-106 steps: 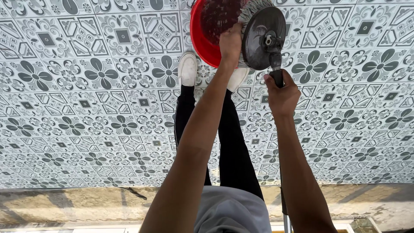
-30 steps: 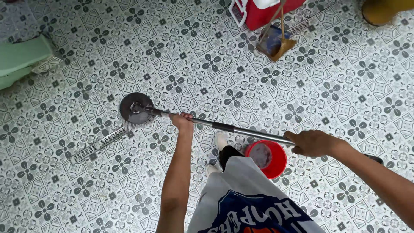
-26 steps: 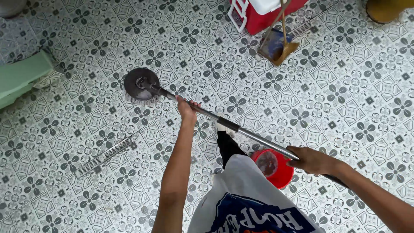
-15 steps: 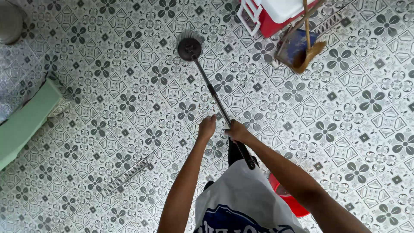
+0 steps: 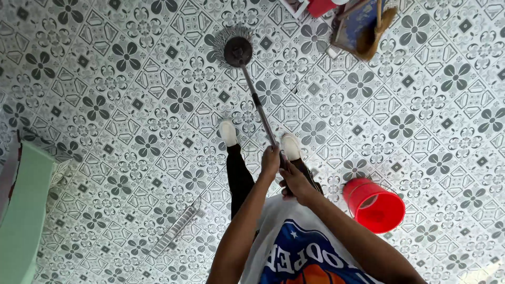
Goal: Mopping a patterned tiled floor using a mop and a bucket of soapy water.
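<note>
Both hands were closed around the lower end of the mop handle (image 5: 258, 108), one just beside the other: the left hand (image 5: 271, 162) sat slightly higher up the shaft, its fingers wrapped round the metal, and the right hand (image 5: 295, 183) gripped the end just below it, close to the person's chest. From those hands the handle ran straight away over the patterned floor tiles (image 5: 121, 79) to the round mop head (image 5: 235, 48), which lay flat on the tiles well beyond the hands, its grey strands fanned out round a dark disc. Between the mop head and the hands stood the person's two white shoes (image 5: 228, 132), one on each side of the handle, with the shaft passing just beside the right-hand one. A red bucket (image 5: 374, 205) lay tipped on its side on the tiles to the right of the hands, near them but apart from the handle. Far beyond the bucket, past the mop head's level, a dustpan (image 5: 363, 26) rested at the top edge of the view. A green bench (image 5: 23, 210) showed at the left edge, well apart from the mop.
</note>
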